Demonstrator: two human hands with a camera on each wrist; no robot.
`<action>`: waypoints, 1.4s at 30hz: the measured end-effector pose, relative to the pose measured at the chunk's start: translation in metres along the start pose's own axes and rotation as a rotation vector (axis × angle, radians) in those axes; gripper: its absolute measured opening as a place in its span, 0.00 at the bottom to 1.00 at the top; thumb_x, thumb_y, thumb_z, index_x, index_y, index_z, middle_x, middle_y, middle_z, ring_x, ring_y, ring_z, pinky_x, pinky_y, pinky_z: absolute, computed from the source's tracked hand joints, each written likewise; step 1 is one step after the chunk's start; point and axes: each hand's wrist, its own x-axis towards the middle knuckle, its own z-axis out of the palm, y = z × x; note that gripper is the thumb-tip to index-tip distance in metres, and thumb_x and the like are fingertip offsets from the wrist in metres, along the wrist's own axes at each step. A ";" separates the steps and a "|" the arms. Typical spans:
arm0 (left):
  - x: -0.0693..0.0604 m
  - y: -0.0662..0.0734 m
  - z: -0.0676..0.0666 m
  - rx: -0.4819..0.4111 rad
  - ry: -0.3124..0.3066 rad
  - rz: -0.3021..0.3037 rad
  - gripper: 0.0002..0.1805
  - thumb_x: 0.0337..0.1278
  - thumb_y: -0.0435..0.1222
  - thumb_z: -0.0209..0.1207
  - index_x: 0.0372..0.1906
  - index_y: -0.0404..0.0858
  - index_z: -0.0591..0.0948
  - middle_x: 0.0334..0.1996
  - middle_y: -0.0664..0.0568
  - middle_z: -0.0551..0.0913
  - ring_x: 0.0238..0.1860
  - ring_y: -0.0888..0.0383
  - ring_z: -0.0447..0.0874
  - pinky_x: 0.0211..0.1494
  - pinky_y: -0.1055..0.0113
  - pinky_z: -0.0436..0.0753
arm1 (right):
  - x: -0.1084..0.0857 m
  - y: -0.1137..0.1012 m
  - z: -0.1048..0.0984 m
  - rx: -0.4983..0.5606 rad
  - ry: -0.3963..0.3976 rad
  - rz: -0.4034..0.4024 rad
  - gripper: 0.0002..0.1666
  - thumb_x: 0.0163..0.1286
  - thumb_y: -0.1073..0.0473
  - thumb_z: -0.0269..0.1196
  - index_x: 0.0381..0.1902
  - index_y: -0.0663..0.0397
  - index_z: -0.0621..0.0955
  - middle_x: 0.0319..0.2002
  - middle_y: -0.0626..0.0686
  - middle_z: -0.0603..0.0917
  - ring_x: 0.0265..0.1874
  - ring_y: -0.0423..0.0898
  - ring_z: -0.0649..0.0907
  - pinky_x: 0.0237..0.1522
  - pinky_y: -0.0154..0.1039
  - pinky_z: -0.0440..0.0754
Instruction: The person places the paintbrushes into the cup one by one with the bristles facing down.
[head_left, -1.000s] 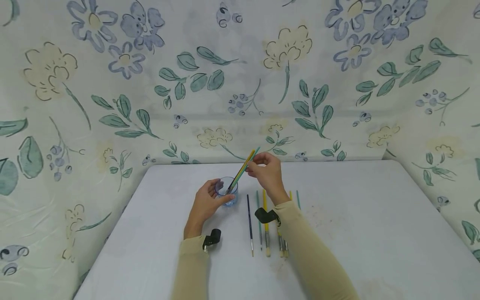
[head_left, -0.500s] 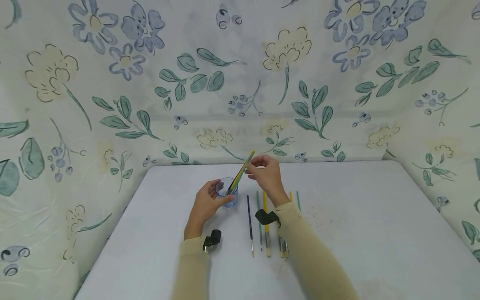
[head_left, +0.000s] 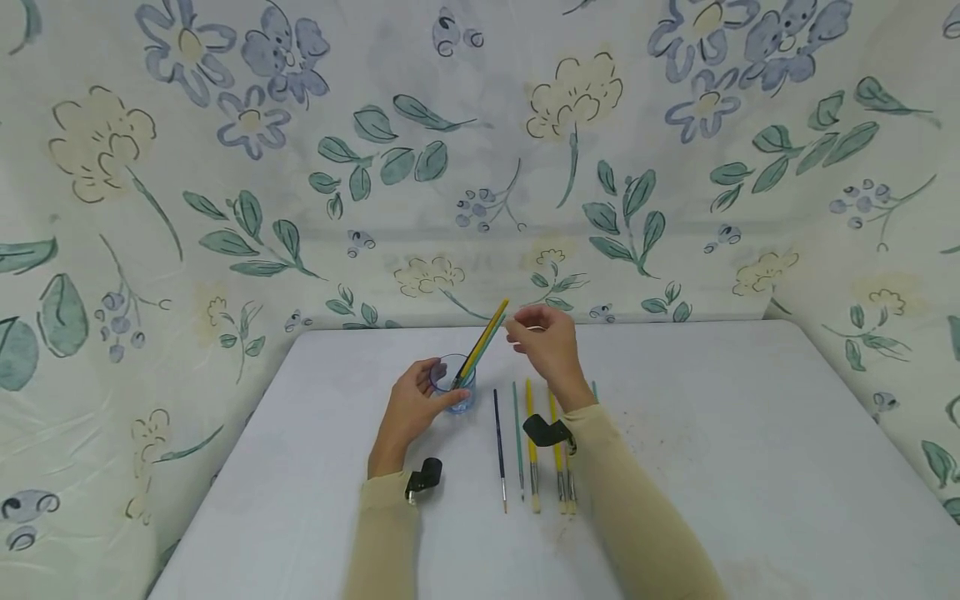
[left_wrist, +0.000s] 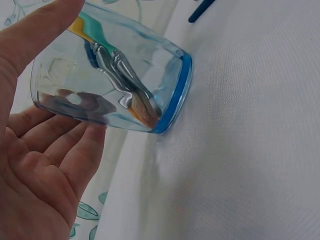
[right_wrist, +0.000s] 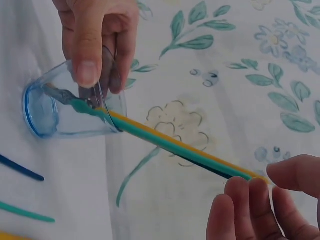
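Now, one clear cup [left_wrist: 165,65] is held by the left fingers [left_wrist: 85,155], spread as wide as its side. The right fingers [right_wrist: 220,220] are loosely bent, just beside the tops of three brushes [right_wrist: 180,147], with nothing seen gripped. These brushes are leaned inside the cup, hairs down, handles slanted up toward the right fingers. On the white counter [head_left: 300,450], at least five more brushes [head_left: 533,473] are laid side by side, hairs toward the person, some partly covered by the right sleeve [head_left: 637,500].

1 cup [left_wrist: 150,60], 3 brushes [right_wrist: 170,146] inside, 5+ loose brushes [head_left: 532,454], 2 wrist cameras [head_left: 426,476] [head_left: 546,431].
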 end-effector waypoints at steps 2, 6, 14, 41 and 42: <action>0.000 0.000 0.000 -0.001 -0.001 0.003 0.49 0.50 0.49 0.78 0.75 0.38 0.67 0.73 0.40 0.74 0.78 0.45 0.69 0.82 0.55 0.69 | 0.000 0.001 -0.007 -0.018 0.006 -0.007 0.10 0.69 0.60 0.69 0.45 0.60 0.83 0.44 0.59 0.89 0.36 0.47 0.90 0.42 0.38 0.93; -0.001 0.000 0.000 -0.003 -0.005 0.012 0.49 0.51 0.48 0.78 0.75 0.37 0.67 0.73 0.40 0.75 0.78 0.45 0.69 0.82 0.56 0.69 | -0.001 0.005 -0.024 -0.038 0.014 -0.016 0.11 0.69 0.60 0.69 0.45 0.60 0.83 0.42 0.59 0.88 0.33 0.43 0.89 0.39 0.33 0.91; -0.002 0.002 -0.002 -0.006 -0.013 0.016 0.49 0.52 0.48 0.77 0.76 0.37 0.66 0.73 0.40 0.74 0.78 0.45 0.68 0.82 0.56 0.69 | -0.004 0.015 -0.064 -0.097 0.028 0.006 0.12 0.70 0.59 0.68 0.46 0.61 0.83 0.39 0.56 0.89 0.31 0.42 0.89 0.35 0.29 0.88; -0.001 0.002 -0.002 -0.009 -0.030 0.017 0.50 0.52 0.48 0.77 0.76 0.36 0.65 0.74 0.40 0.74 0.79 0.45 0.67 0.83 0.56 0.68 | -0.020 0.068 -0.102 -0.500 0.026 0.290 0.18 0.72 0.53 0.65 0.52 0.60 0.83 0.49 0.62 0.86 0.44 0.53 0.84 0.42 0.40 0.83; -0.001 0.002 -0.001 -0.008 -0.029 0.014 0.50 0.52 0.48 0.77 0.76 0.36 0.65 0.74 0.40 0.74 0.79 0.45 0.67 0.83 0.56 0.68 | -0.020 0.069 -0.102 -0.510 0.022 0.300 0.18 0.72 0.53 0.64 0.52 0.60 0.83 0.49 0.62 0.86 0.44 0.53 0.84 0.42 0.41 0.83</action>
